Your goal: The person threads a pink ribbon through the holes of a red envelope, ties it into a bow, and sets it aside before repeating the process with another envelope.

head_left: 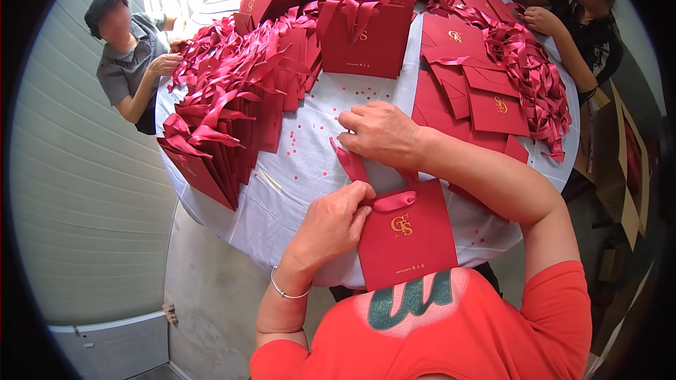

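A dark red paper gift bag (415, 250) with gold lettering lies at the near table edge, against my shirt. A pink-red ribbon (394, 202) crosses its top edge. My left hand (334, 217) is closed on this ribbon at the bag's upper left corner; the fingertips are partly hidden. Farther up, my right hand (380, 132) is bent over the table with thumb and fingers pinched together. A loose length of ribbon (348, 162) runs up to those fingertips and appears held there. My right forearm passes over the bags on the right.
Rows of ribboned red bags (243, 102) fill the table's left. One bag (366, 35) stands upright ahead; flat bags (468, 88) pile at right. Small red dots (292, 142) scatter over the white tablecloth (282, 204). Two people work at the far sides. Cardboard boxes (620, 162) stand at right.
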A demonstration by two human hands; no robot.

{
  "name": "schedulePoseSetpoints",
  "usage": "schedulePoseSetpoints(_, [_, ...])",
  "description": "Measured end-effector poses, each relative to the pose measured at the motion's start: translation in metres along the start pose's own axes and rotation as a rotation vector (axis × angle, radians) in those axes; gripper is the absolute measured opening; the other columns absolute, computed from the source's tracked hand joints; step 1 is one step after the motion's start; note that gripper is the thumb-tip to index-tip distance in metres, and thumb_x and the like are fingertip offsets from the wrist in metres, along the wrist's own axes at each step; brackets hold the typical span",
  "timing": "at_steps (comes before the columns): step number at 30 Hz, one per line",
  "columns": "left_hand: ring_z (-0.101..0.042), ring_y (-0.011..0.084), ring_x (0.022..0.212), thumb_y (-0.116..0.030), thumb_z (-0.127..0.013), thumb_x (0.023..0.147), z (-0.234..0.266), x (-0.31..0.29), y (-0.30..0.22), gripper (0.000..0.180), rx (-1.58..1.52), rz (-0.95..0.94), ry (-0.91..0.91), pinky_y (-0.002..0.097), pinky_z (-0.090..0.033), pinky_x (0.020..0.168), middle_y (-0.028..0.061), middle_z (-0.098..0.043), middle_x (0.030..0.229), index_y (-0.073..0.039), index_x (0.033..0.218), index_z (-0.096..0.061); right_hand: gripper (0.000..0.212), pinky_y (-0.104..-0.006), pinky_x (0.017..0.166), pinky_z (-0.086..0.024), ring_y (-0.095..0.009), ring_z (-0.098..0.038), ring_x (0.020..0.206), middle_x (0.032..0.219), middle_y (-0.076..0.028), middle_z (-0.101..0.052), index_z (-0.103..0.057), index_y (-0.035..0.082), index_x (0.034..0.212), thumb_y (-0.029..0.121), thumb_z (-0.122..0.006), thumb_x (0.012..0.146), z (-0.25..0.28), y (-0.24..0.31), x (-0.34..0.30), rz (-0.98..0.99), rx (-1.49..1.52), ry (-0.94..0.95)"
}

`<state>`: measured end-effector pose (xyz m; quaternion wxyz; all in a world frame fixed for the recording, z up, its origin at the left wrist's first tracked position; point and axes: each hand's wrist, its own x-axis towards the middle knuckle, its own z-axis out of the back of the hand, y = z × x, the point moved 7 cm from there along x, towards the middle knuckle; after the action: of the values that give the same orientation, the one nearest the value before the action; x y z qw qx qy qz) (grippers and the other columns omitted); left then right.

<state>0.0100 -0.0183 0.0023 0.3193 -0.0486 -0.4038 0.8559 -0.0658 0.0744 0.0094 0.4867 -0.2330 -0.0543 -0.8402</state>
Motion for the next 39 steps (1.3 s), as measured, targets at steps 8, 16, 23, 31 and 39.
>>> schedulePoseSetpoints(8, [-0.066, 0.0348, 0.083, 0.0, -0.065, 0.084, -0.001, -0.003, -0.002, 0.016, -0.036, 0.039, -0.053, 0.0384, -0.053, 0.071, 0.016, -0.066, 0.09, -0.001, 0.1, -0.062, 0.02, -0.0384, 0.068, -0.056, -0.029, -0.068, 0.084, 0.095, -0.007, -0.067, -0.073, 0.013, 0.099, 0.014, -0.075, 0.079, 0.017, -0.034, -0.023, -0.397, 0.319, -0.067])
schedulePoseSetpoints(16, [-0.066, 0.034, 0.079, -0.001, -0.065, 0.085, 0.005, -0.01, -0.027, 0.017, 0.261, 0.098, -0.175, 0.0399, -0.054, 0.069, 0.0142, -0.063, 0.102, -0.003, 0.102, -0.065, 0.023, -0.0433, 0.063, -0.052, -0.034, -0.068, 0.072, 0.075, -0.017, -0.067, -0.073, 0.003, 0.082, 0.025, -0.076, 0.081, 0.044, -0.018, -0.076, -0.719, 0.602, 0.415])
schedulePoseSetpoints(23, [-0.063, 0.0283, 0.076, -0.016, -0.071, 0.084, -0.029, 0.006, -0.041, 0.03, 0.394, -0.096, -0.12, 0.0376, -0.05, 0.068, 0.0108, -0.061, 0.092, -0.001, 0.108, -0.062, 0.032, -0.0449, 0.061, -0.051, -0.036, -0.067, 0.07, 0.072, -0.019, -0.066, -0.07, 0.0, 0.075, 0.031, -0.074, 0.082, 0.026, -0.013, -0.085, -0.854, 0.475, 0.373])
schedulePoseSetpoints(31, [-0.064, 0.0286, 0.076, -0.017, -0.074, 0.081, -0.029, 0.004, -0.037, 0.031, 0.362, -0.103, -0.126, 0.037, -0.051, 0.067, 0.0111, -0.063, 0.093, -0.002, 0.106, -0.062, 0.026, -0.0512, 0.069, -0.052, -0.043, -0.066, 0.073, 0.073, -0.024, -0.065, -0.067, -0.002, 0.073, 0.022, -0.064, 0.084, 0.017, -0.017, -0.094, -0.919, 0.446, 0.12])
schedulePoseSetpoints(39, [-0.064, 0.0286, 0.076, -0.017, -0.073, 0.081, -0.025, 0.006, -0.035, 0.028, 0.331, -0.12, -0.15, 0.0381, -0.05, 0.067, 0.0111, -0.06, 0.088, -0.002, 0.101, -0.061, 0.026, -0.0428, 0.057, -0.049, -0.034, -0.065, 0.061, 0.068, -0.022, -0.064, -0.064, -0.004, 0.072, 0.018, -0.068, 0.085, 0.016, -0.02, -0.097, -0.907, 0.452, -0.005])
